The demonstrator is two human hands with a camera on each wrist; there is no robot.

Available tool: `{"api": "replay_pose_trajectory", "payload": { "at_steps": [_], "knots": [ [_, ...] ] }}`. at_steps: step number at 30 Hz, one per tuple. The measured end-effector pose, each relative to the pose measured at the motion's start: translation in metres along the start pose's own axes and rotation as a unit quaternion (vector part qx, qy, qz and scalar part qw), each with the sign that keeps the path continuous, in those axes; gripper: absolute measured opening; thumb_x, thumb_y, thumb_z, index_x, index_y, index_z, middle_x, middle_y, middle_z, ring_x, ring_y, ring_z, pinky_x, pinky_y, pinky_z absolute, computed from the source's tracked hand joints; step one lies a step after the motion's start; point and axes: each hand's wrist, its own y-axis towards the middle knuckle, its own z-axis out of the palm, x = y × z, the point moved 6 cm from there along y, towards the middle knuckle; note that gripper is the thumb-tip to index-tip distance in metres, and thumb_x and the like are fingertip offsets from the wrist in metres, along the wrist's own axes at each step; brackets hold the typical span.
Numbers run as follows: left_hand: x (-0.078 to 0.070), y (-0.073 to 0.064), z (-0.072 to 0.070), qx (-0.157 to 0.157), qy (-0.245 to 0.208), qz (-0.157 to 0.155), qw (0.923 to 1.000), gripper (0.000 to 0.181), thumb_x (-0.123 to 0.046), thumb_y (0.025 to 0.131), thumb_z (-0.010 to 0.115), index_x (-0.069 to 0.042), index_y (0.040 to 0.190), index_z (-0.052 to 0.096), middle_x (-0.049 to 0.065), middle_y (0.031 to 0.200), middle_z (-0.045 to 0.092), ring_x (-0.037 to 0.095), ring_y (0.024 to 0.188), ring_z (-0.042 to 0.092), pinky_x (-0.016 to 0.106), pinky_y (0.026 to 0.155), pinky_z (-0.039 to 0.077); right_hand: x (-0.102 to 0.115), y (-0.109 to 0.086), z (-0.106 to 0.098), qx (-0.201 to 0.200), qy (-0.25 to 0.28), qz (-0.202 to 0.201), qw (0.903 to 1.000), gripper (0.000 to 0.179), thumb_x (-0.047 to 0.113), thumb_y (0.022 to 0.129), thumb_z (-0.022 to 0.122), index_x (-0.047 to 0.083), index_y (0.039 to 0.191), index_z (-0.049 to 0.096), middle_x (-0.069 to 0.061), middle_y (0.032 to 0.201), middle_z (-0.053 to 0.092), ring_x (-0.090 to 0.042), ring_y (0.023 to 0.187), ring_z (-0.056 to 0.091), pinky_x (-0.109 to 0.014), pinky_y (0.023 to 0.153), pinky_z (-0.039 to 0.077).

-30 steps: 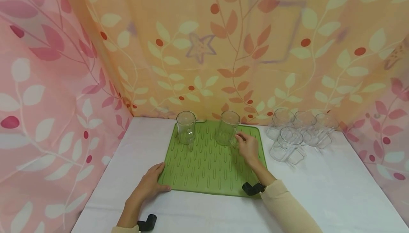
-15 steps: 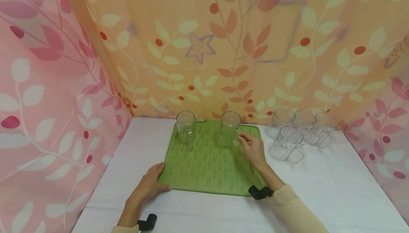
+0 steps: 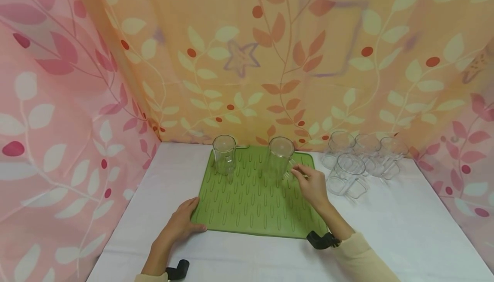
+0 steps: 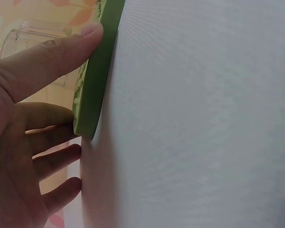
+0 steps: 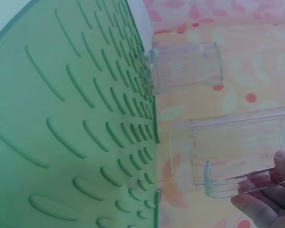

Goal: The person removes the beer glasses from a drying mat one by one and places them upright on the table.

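My right hand pinches the handle of a clear glass mug between thumb and fingers. The mug is upright over the back right part of a green ridged mat. In the right wrist view, a narrow gap shows between the mug's base and the mat. Another glass mug stands upright on the mat's back left. My left hand rests at the mat's front left corner, its thumb on the front edge and its other fingers by the left side.
Several more clear glass mugs stand grouped on the white tablecloth, right of the mat. Flowered orange cloth hangs right behind the table. Pink flowered cloth borders the left side.
My right hand has shifted a little to the right and toward me, and the glass mug has moved with it. The left hand and the other mugs have stayed put.
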Motion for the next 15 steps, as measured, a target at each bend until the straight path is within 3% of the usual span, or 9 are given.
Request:
{"api": "replay_pose_trajectory", "payload": {
  "at_steps": [3, 15],
  "knots": [
    [0.000, 0.000, 0.000, -0.001, -0.001, -0.001, 1.0000, 0.100, -0.025, 0.066, 0.088, 0.005, 0.146, 0.036, 0.027, 0.149, 0.039, 0.047, 0.140, 0.033, 0.063, 0.112, 0.031, 0.003, -0.001, -0.004, 0.001, 0.006, -0.001, 1.0000, 0.010, 0.002, 0.083, 0.073, -0.002, 0.092, 0.075, -0.016, 0.085, 0.075, -0.029, 0.076, 0.073, -0.002, 0.061, 0.048],
    [0.002, 0.002, 0.001, 0.003, -0.001, -0.006, 1.0000, 0.101, -0.025, 0.067, 0.089, 0.005, 0.147, 0.036, 0.027, 0.150, 0.039, 0.047, 0.140, 0.033, 0.062, 0.111, 0.032, 0.011, -0.007, -0.015, 0.006, 0.010, -0.012, 0.9999, 0.008, -0.001, 0.082, 0.073, -0.003, 0.089, 0.075, -0.015, 0.081, 0.075, -0.025, 0.077, 0.074, -0.005, 0.058, 0.050]
  ]
}}
